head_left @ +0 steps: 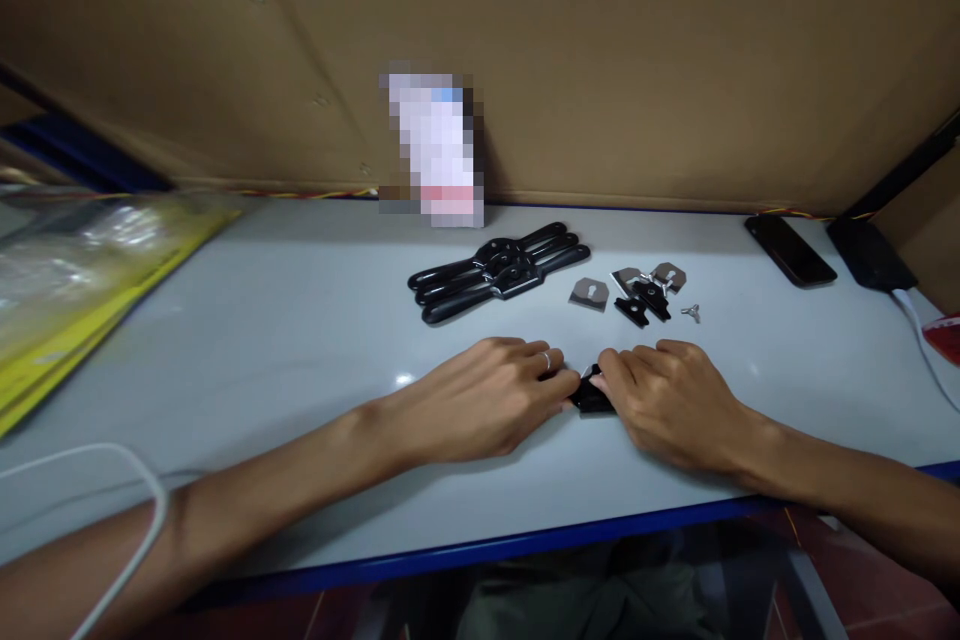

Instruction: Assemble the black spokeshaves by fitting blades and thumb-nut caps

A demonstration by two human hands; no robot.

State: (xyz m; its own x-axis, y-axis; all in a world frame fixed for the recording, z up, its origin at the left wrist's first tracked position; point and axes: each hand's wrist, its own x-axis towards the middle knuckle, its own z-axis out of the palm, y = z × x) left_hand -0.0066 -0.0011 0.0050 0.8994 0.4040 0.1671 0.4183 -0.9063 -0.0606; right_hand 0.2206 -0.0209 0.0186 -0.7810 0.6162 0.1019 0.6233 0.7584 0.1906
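Both hands are closed on a black spokeshave (595, 398) low over the front of the table, with only its middle showing between them. My left hand (510, 390), with a ring on one finger, wraps its left end. My right hand (671, 395) grips the other end, its thumb by the middle part. Beyond my hands several black spokeshave bodies (517, 282) lie side by side. To their right are a loose steel blade (590, 295), a small pile of blades (670, 275) and black caps (651, 300), and a metal thumbscrew (691, 312).
A phone (791, 250) and a black power bank (871, 255) with a white cable lie at the right. Clear plastic bags (82, 260) and yellow material are at the left. A cardboard wall (600, 70) closes the back. A white cable (154, 490) crosses over my left forearm.
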